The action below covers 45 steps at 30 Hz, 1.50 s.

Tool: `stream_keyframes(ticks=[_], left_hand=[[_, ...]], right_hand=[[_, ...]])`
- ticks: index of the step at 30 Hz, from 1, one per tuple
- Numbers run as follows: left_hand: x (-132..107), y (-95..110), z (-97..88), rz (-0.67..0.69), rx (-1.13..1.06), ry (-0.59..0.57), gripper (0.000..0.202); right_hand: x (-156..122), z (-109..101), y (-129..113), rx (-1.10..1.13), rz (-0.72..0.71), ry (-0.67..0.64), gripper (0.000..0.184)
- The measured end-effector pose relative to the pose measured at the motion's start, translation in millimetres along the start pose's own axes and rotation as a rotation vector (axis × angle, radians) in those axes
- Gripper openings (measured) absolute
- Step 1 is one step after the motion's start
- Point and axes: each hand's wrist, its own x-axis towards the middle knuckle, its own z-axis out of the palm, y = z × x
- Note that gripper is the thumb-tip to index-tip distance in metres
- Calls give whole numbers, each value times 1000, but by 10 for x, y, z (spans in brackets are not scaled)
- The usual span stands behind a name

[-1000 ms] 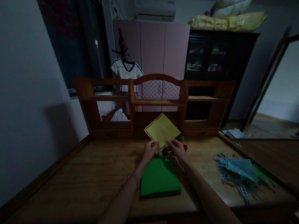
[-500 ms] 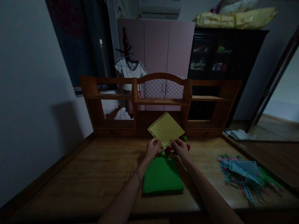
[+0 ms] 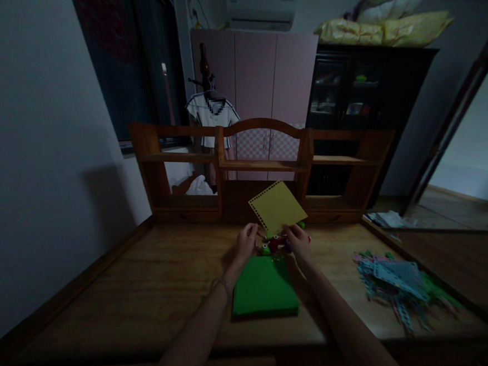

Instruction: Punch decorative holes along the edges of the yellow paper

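Observation:
A yellow sheet of paper (image 3: 278, 205) with punched holes along its edges is tilted up above the table. My right hand (image 3: 299, 241) pinches its lower corner. My left hand (image 3: 247, 243) is closed beside the sheet's lower left edge, slightly apart from it; whatever its fingertips hold is too small and dark to make out. Below and between my hands lies a stack of green paper (image 3: 264, 287). Small figures, one green with round eyes (image 3: 266, 250) and one red (image 3: 274, 243), stand just behind the stack, partly hidden by my right hand.
Blue, pink and green punched paper strips (image 3: 397, 284) lie in a pile on the right of the wooden table (image 3: 159, 283). A low wooden shelf unit (image 3: 263, 165) runs along the back edge. A raised wooden edge (image 3: 426, 273) borders the right side.
The yellow sheet has shifted a little to the right and up with my right hand. My left hand has come off the sheet's lower edge.

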Motion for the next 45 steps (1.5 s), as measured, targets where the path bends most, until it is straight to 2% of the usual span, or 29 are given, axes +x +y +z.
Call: stream_keyframes(ticks=[5,10,16,20,23,26,32,35,38,42,45], left_hand=[[8,37,-119,18,30,259,39],[13,57,-235,6,18,437,39],[15,61,-270,30,-14,531,36],[25,34,-272,32,-16,559,33],[23,59,-253,36,-50,534,32],[9,130,-203,32,-127,456,32],[-32,269,-69,-43,-251,157,40],[-55,283,-9,-155,-308,-3,49],[-81,247,44,-263,-321,-124,51],[-106,152,90,-254,-232,-106,39],[-90,90,75,-197,-166,-34,37]], right_hand=[[29,-45,13,102,30,49,34],[16,-55,19,108,56,71,36],[18,-120,-18,67,13,186,38],[55,-187,3,43,-14,343,39],[74,-218,27,35,-11,391,40],[63,-206,17,37,-8,315,39],[-35,-70,-138,36,-15,104,37],[-84,-5,-195,20,16,-36,37],[-114,53,-205,-7,43,-120,39],[-148,139,-202,-29,-12,-187,39],[-144,132,-186,-46,0,-125,41]])
